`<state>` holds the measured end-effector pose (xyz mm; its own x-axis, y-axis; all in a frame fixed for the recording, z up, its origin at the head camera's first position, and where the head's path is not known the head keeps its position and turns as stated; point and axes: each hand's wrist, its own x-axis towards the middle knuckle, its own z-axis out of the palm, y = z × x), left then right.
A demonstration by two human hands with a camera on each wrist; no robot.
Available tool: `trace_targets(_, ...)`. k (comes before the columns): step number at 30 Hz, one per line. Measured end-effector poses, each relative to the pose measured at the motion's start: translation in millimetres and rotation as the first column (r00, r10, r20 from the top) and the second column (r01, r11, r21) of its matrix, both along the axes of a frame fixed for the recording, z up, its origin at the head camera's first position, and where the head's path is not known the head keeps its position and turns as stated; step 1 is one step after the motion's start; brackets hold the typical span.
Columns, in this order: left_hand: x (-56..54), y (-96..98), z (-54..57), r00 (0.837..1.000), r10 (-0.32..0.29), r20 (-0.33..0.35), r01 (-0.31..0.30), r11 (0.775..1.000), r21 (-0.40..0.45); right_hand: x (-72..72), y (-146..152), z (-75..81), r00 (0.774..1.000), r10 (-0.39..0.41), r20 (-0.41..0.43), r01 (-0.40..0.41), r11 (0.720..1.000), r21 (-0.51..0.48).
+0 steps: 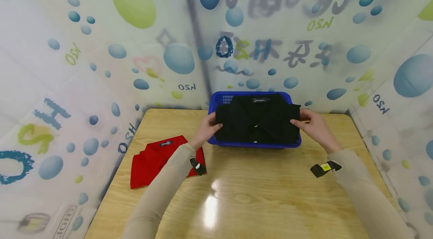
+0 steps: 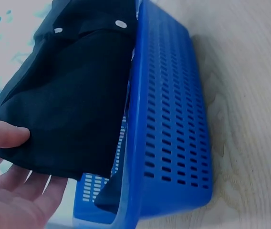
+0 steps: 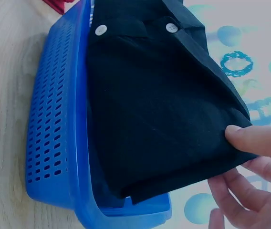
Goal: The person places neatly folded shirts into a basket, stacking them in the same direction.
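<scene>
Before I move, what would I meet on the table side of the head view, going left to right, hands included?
Red folded shirt → left hand → black folded shirt → right hand.

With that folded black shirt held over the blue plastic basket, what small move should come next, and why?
Probably lower the folded black shirt into the blue plastic basket: the left hand and right hand pinch the shirt's opposite ends, and it lies over the basket's opening.
</scene>
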<state>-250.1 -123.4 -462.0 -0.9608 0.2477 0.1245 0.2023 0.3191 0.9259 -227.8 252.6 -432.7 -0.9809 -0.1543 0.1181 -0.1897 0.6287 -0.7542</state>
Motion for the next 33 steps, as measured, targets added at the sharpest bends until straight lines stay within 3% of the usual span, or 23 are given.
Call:
trace_targets(8, -14.9, -3.6, -7.2, 0.997, 0.073, 0.009, -0.072, 0.992, -0.101, -15.6, -8.8, -4.1, 0.999, 0.026, -0.046, -0.020, 0.993, 0.119)
trace_targets(15, -22.5, -4.1, -19.1, 0.996, 0.094, 0.013, -0.087, 0.965, -0.248, -26.3, -12.9, -20.4, 0.996, 0.048, -0.071, -0.035, 0.982, 0.184)
trace_targets(22, -30.4, -3.1, -19.4, 0.995, 0.099, -0.022, -0.101, 0.941, -0.323, -31.4, -17.0, -34.3, 0.996, 0.054, -0.075, -0.041, 0.984, 0.171)
trace_targets(28, -37.6, -3.3, -15.8, 0.993, 0.108, -0.037, -0.114, 0.921, -0.373, -38.2, -19.7, -34.0, 0.999, 0.039, -0.033, -0.034, 0.990, 0.140)
trace_targets(33, -37.1, -10.2, -14.9, 0.992, 0.120, -0.028, -0.122, 0.928, -0.351, -40.0, -17.6, -26.8, 0.999, 0.029, -0.023, -0.027, 0.998, 0.055)
